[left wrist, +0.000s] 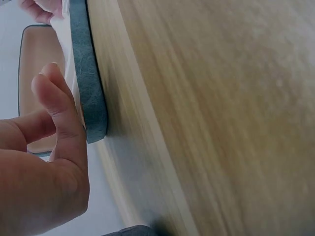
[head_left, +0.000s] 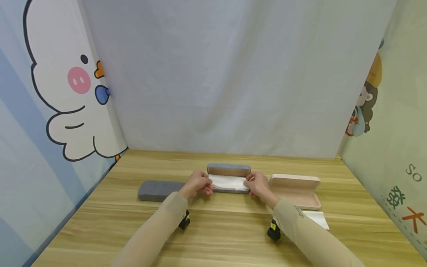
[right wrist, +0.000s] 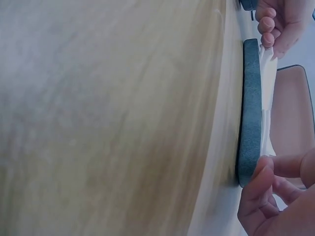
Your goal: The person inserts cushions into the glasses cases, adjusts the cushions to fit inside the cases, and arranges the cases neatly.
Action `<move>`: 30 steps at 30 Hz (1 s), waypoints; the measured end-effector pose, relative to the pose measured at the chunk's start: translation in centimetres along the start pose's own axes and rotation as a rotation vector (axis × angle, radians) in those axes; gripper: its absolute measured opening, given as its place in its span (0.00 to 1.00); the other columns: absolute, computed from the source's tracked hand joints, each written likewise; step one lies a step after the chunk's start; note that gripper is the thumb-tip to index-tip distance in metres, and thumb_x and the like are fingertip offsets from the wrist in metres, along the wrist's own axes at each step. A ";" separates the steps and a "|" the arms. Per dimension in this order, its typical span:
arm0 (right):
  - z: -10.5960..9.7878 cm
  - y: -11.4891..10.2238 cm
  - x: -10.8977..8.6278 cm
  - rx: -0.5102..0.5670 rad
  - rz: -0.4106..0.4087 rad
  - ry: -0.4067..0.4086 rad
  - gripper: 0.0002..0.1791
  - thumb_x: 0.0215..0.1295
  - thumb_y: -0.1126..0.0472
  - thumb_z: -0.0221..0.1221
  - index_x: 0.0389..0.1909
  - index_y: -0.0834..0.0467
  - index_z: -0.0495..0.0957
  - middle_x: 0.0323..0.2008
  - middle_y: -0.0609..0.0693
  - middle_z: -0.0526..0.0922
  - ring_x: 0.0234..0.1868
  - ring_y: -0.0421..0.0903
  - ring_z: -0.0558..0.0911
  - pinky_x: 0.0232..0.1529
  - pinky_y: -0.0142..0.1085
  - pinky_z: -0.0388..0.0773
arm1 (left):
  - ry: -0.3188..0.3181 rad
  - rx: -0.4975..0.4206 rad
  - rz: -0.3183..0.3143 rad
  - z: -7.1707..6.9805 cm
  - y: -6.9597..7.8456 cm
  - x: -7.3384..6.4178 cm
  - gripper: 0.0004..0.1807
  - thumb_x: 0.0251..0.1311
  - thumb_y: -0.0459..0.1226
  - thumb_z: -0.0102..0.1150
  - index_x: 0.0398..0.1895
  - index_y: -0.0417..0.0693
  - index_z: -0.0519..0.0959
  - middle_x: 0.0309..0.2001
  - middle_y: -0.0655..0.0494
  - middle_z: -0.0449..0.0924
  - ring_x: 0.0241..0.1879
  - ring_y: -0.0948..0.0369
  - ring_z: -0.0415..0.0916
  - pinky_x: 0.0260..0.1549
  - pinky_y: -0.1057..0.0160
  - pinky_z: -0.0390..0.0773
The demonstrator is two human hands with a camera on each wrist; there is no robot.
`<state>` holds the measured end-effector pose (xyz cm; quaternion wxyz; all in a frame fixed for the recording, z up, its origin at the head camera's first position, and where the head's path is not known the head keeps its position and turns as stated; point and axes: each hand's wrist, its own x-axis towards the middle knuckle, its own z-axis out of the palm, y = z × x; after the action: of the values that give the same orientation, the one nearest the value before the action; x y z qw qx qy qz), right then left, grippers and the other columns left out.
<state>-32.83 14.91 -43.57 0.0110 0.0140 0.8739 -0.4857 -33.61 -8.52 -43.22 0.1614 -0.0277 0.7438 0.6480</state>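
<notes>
A blue-grey glasses case (head_left: 230, 167) stands with its lid raised and tan lining showing. Across its lower half lies a folded white cloth (head_left: 228, 182). My left hand (head_left: 199, 182) pinches the cloth's left end at the rim of the case. At the opposite end my right hand (head_left: 258, 184) pinches the cloth between thumb and fingers. Seen from the right wrist, the white cloth (right wrist: 267, 83) stretches between both hands just above the teal-looking case wall (right wrist: 251, 108). The left wrist view shows the left fingers (left wrist: 64, 108) beside the case's end.
To the left lies a closed dark grey glasses case (head_left: 158, 190), partly behind the left forearm. On the right an open pale pink case (head_left: 297, 194) rests on the wooden table (head_left: 227, 237). Another white cloth (head_left: 317, 218) lies before it, partly under the right sleeve. A pale curtain (head_left: 213, 74) hangs behind.
</notes>
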 end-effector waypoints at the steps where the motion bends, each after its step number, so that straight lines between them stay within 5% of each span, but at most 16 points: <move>1: 0.0 0.0 0.0 -0.003 -0.004 -0.001 0.07 0.57 0.68 0.60 0.35 0.65 0.75 0.16 0.50 0.76 0.08 0.39 0.70 0.07 0.27 0.68 | 0.006 0.004 0.005 0.0 0.0 0.0 0.05 0.62 0.23 0.48 0.34 0.38 0.65 0.15 0.50 0.75 0.12 0.64 0.74 0.11 0.72 0.76; 10: 0.0 -0.2 0.2 -0.013 -0.012 -0.003 0.06 0.57 0.69 0.61 0.34 0.65 0.76 0.14 0.50 0.75 0.08 0.39 0.70 0.08 0.27 0.68 | 0.109 0.129 0.043 0.4 0.0 0.1 0.08 0.56 0.21 0.48 0.27 0.41 0.67 0.10 0.53 0.72 0.06 0.66 0.69 0.05 0.73 0.70; 17: 0.2 0.1 0.1 -0.038 -0.016 0.010 0.05 0.57 0.69 0.61 0.33 0.65 0.75 0.14 0.48 0.73 0.08 0.38 0.68 0.09 0.26 0.66 | 0.131 0.264 0.070 0.4 0.0 0.1 0.12 0.50 0.21 0.47 0.18 0.44 0.64 0.07 0.56 0.69 0.04 0.67 0.63 0.03 0.73 0.63; 30: 0.4 0.6 -0.1 -0.073 -0.027 0.024 0.06 0.57 0.69 0.59 0.34 0.63 0.73 0.13 0.47 0.71 0.08 0.38 0.68 0.09 0.27 0.66 | 0.212 0.611 0.127 1.1 -0.3 0.4 0.09 0.52 0.24 0.51 0.22 0.44 0.67 0.07 0.58 0.67 0.05 0.65 0.64 0.05 0.73 0.64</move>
<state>-32.75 14.88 -44.29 -0.0057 0.0078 0.8912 -0.4536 -33.71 -7.43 -43.76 0.0431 0.0010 0.9168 0.3970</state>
